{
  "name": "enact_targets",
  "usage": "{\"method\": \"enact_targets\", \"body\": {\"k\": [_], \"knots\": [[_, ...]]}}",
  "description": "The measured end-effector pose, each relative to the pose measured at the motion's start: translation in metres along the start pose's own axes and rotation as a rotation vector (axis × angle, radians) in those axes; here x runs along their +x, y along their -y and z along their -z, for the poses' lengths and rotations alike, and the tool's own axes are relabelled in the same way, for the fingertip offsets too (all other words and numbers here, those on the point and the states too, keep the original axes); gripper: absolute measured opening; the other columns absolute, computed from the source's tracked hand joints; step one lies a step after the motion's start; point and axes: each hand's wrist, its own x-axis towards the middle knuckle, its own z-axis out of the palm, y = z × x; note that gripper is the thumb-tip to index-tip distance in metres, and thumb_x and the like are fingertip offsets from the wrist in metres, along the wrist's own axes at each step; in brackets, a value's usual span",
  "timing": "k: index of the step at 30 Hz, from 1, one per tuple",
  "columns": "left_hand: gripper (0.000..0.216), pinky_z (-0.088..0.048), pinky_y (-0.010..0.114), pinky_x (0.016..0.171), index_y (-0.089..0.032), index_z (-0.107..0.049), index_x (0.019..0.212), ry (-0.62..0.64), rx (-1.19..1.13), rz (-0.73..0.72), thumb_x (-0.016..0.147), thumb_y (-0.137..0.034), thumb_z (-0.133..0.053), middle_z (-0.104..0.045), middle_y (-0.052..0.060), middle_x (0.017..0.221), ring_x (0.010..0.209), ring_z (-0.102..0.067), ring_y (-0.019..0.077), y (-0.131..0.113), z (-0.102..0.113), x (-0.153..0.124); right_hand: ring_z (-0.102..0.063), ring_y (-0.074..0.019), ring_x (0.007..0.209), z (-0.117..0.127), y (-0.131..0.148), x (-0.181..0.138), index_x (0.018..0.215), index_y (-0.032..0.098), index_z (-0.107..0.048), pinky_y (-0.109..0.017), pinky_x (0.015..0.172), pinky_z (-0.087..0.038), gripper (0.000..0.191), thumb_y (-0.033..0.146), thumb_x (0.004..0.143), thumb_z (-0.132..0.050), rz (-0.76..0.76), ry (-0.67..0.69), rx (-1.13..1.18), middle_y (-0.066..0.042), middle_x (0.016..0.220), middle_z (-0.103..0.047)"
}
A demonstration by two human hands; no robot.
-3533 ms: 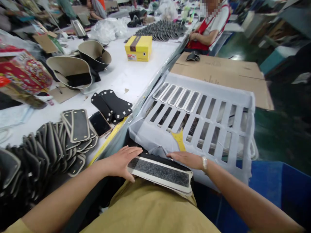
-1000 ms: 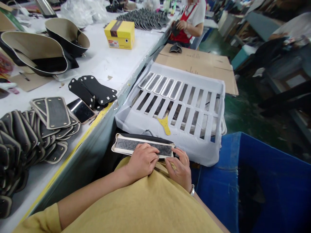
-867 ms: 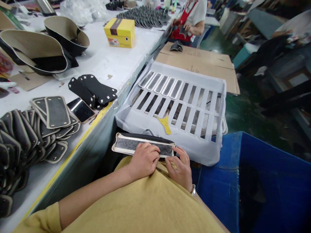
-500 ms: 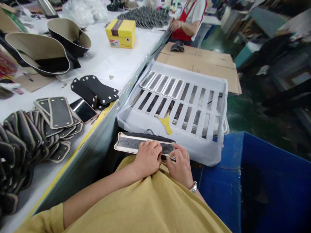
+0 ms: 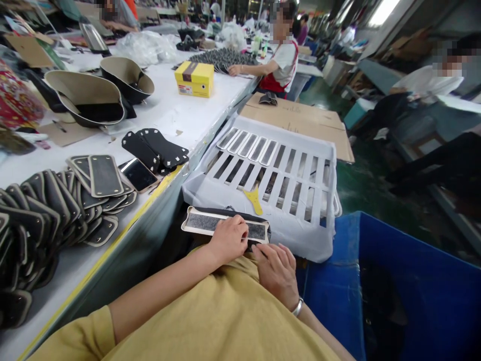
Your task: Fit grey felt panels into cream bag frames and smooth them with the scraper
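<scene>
A long grey strip (image 5: 203, 222) with a cream border and black backing is sitting just off the near edge of the white rack (image 5: 300, 243). The left hand (image 5: 230, 240) is clamping its fingers on the strip, while the right hand's (image 5: 277, 271) are bunching by its lower right corner, their grip unclear. Near the worktop's (image 5: 150, 113) right edge, a yellow box (image 5: 194, 79) is showing a label too small to read.

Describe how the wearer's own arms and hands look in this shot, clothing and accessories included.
The left hand and right hand are ungloved. A short mustard-yellow sleeve, matching the top, shows on the left arm; no right sleeve edge shows. A silver-coloured band circles the right wrist.
</scene>
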Motion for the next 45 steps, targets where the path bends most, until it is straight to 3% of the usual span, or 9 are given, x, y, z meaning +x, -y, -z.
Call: {"method": "enact_targets", "body": {"k": [3, 7, 12, 17, 26, 40, 45], "knots": [[0.007, -0.040, 0.032, 0.074, -0.019, -0.058, 0.074, -0.014, -0.009, -0.006, 0.075, -0.018, -0.051, -0.055, 0.002, 0.092, 0.084, -0.053, 0.0177, 0.000, -0.001, 0.002, -0.052, -0.0204, 0.100, -0.010, 0.005, -0.003, 0.112, 0.015, -0.059, -0.038, 0.097, -0.032, 0.031, 0.011, 0.086, -0.043, 0.100, 0.112, -0.073, -0.008, 0.106, -0.064], [0.005, -0.043, 0.032, 0.079, -0.019, -0.059, 0.074, -0.033, -0.093, -0.040, 0.073, -0.018, -0.054, -0.054, 0.002, 0.094, 0.085, -0.054, 0.0175, 0.008, 0.000, 0.002, -0.050, -0.0247, 0.105, -0.023, 0.009, -0.005, 0.113, 0.009, -0.059, -0.041, 0.095, -0.033, 0.034, 0.008, 0.084, -0.041, 0.190, 0.112, -0.234, -0.013, 0.111, -0.062], [0.023, -0.039, 0.034, 0.088, -0.019, -0.059, 0.093, -0.194, -0.152, -0.062, 0.070, -0.019, -0.062, -0.052, 0.005, 0.105, 0.099, -0.049, 0.0195, 0.033, 0.016, -0.017, -0.050, -0.0247, 0.106, -0.028, 0.012, -0.008, 0.114, 0.007, -0.057, -0.042, 0.098, -0.032, 0.035, 0.008, 0.084, -0.041, 0.204, 0.114, -0.315, -0.015, 0.111, -0.061], [0.014, -0.035, 0.035, 0.079, -0.021, -0.064, 0.079, -0.069, -0.027, -0.028, 0.078, -0.035, -0.059, -0.060, 0.001, 0.084, 0.087, -0.051, 0.0199, 0.045, 0.021, -0.031, -0.050, -0.0246, 0.106, -0.029, 0.013, -0.007, 0.114, 0.008, -0.058, -0.041, 0.098, -0.033, 0.034, 0.008, 0.085, -0.039, 0.203, 0.108, -0.315, -0.013, 0.111, -0.062], [0.015, -0.034, 0.033, 0.072, -0.021, -0.066, 0.070, -0.022, 0.016, 0.025, 0.077, -0.030, -0.055, -0.064, 0.002, 0.076, 0.080, -0.054, 0.0196, 0.040, 0.018, -0.020, -0.050, -0.0256, 0.110, -0.033, 0.013, -0.006, 0.118, 0.010, -0.055, -0.043, 0.098, -0.034, 0.036, 0.007, 0.085, -0.039, 0.205, 0.131, -0.240, -0.013, 0.117, -0.059], [0.013, -0.035, 0.036, 0.073, -0.018, -0.060, 0.070, -0.078, 0.064, 0.047, 0.078, -0.026, -0.055, -0.061, 0.004, 0.078, 0.081, -0.052, 0.0212, 0.035, 0.020, -0.027, -0.037, -0.0307, 0.126, -0.047, 0.014, 0.006, 0.123, 0.002, -0.049, -0.044, 0.099, -0.038, 0.040, 0.007, 0.085, -0.037, 0.331, 0.243, -0.181, -0.020, 0.133, -0.044], [0.015, -0.035, 0.034, 0.076, -0.019, -0.061, 0.081, -0.169, 0.036, 0.129, 0.075, -0.032, -0.062, -0.059, 0.003, 0.088, 0.088, -0.051, 0.0206, 0.053, 0.024, -0.041, -0.036, -0.0311, 0.126, -0.051, 0.015, 0.009, 0.124, 0.002, -0.048, -0.044, 0.099, -0.038, 0.040, 0.008, 0.086, -0.037, 0.330, 0.246, -0.172, -0.020, 0.134, -0.044]]}}
